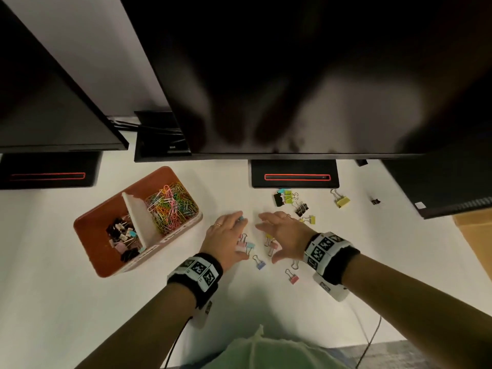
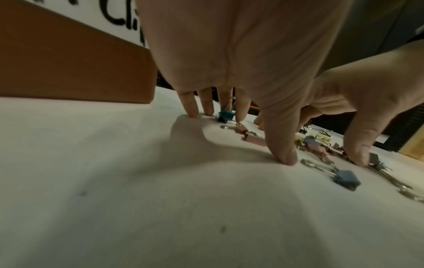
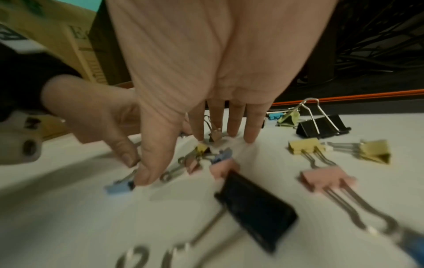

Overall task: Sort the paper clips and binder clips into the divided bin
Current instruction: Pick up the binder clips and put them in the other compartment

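Observation:
An orange divided bin [image 1: 90,225] stands at the left, with binder clips [image 1: 122,235] in its left part and coloured paper clips [image 1: 170,206] in its right part. Loose binder clips lie on the white table [image 1: 80,302]. My left hand [image 1: 234,235] has straight fingers [image 2: 190,107] touching the table, a teal clip [image 2: 226,116] between the fingertips and a pink clip [image 2: 254,140] under the palm. My right hand [image 1: 277,235] is spread beside it, fingertips [image 3: 251,134] down on the table. Its thumb touches a blue clip [image 3: 119,187]. A blue clip [image 1: 260,263] and a pink one [image 1: 292,276] lie nearer me.
More binder clips lie beyond my right hand: black [image 1: 278,199], yellow [image 1: 342,201] and a tiny black one [image 1: 375,201]. Two monitors hang over the back of the table on black bases [image 1: 294,174]. A cardboard box [image 1: 476,235] sits far right. Cables [image 1: 372,336] run off the near edge.

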### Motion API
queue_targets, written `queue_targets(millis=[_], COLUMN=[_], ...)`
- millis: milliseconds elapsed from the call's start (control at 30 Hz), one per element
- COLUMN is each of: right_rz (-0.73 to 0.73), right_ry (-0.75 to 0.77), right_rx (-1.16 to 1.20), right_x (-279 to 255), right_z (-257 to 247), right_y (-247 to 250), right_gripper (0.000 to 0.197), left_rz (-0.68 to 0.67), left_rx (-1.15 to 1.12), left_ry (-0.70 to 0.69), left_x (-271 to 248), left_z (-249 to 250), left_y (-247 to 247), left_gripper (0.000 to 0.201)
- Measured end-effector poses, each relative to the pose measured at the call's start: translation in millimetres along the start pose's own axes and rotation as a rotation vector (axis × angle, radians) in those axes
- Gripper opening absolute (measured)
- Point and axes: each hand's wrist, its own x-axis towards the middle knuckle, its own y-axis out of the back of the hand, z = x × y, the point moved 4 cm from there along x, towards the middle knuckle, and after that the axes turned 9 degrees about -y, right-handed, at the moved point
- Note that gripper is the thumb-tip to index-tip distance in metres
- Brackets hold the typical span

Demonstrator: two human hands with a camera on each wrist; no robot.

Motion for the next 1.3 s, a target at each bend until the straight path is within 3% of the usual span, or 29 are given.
queue_targets(millis=[100,200,367,633,933,1100,1300], right_rz=[0.044,0.086,0.164,0.117,0.144,0.275,0.390], right_ry=[0.040,0.056,0.073,0.009,-0.005,0.107,0.306], right_rx=[-0.075,0.016,0.148,0.244,0.267,0.319,0.365], right_x=[-8.3,-7.8,-4.6,0.5,0.8,-8.5,-1.9], right_z=[-2.8,-4.6,-6.5,-8.8,-11.3,-34.9,-108.7], right_y=[-6.6,-7.1,-5.2,0.2,4.9,33.5,81.1], right_gripper=[0.077,0.057,0.020,0.021,0.024,0.020,0.017], left_rz=[0.066,0.114,0.161,0.274,0.422,0.535,0.779], left_rx=[-0.021,-0.102,-0.163,-0.240,-0.432,-0.532,-0.546], left_ry=[-0.069,-0.083,-0.038,-0.001,0.040,0.025,0.108], left_x=[-4.9,-7.7,-7.9,-18.6,-32.4,-61.7,-140.1], left_z=[2.8,4.7,4.1,-5.5,-18.8,-13.4,-41.1], left_y=[-4.3,-7.9,-8.5,-1.8,5.6,40.2,107.6], left_gripper=[0.067,0.053,0.046,0.026,0.026,0.026,0.022])
